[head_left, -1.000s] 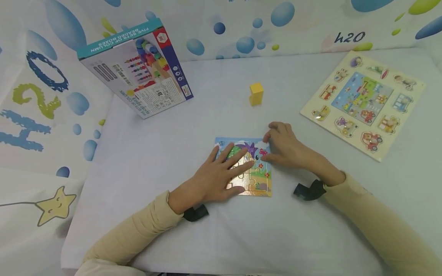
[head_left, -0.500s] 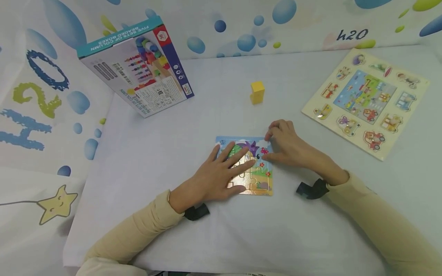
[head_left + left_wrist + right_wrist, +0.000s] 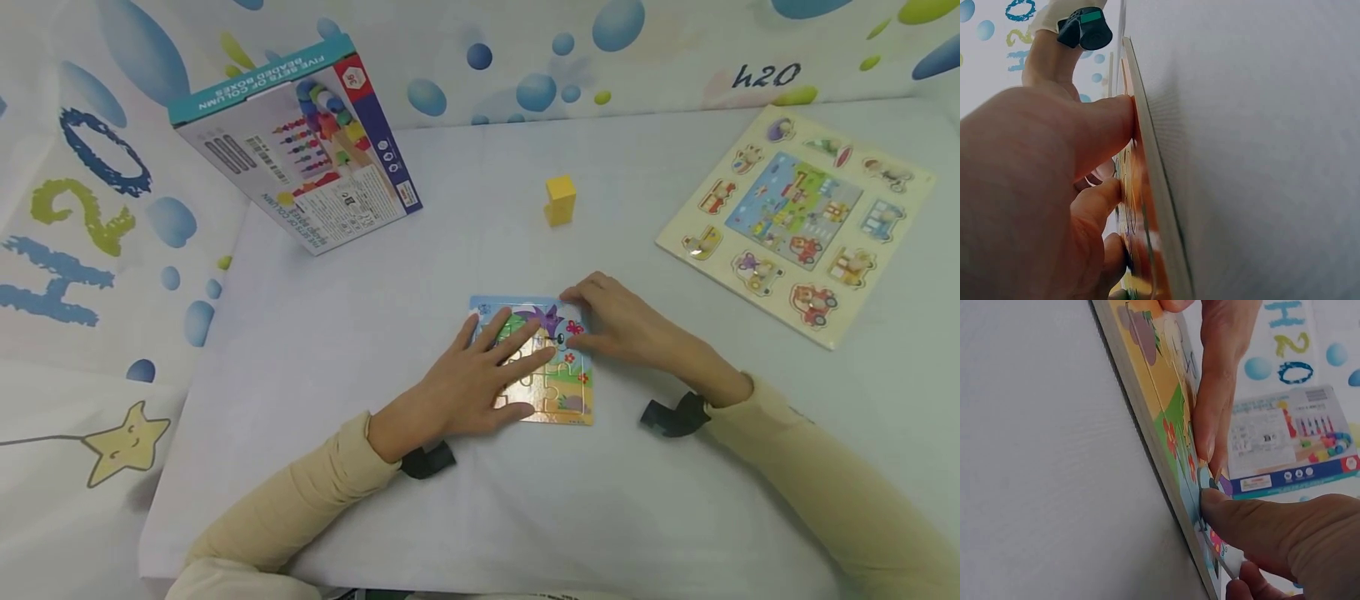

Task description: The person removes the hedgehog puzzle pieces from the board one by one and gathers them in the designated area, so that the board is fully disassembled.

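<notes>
A small jigsaw puzzle in a flat tray lies on the white cloth, showing a purple-haired cartoon animal, flowers and sandy ground. My left hand rests across its left and middle part, fingers spread and straight, covering much of the picture. At the upper right corner, my right hand bends over the edge. The right wrist view shows its thumb on the face of a corner puzzle piece and fingertips at the piece's far edge, pinching it. That piece tilts up slightly from the tray.
A yellow block stands beyond the puzzle. At the back left is a bead-set box, upright and leaning. A wooden peg puzzle board lies at the right. Behind the table hangs a printed cloth.
My right hand's fingers have moved left and in over the puzzle's upper right corner, closing towards the thumb. The left hand stays in place on the puzzle.
</notes>
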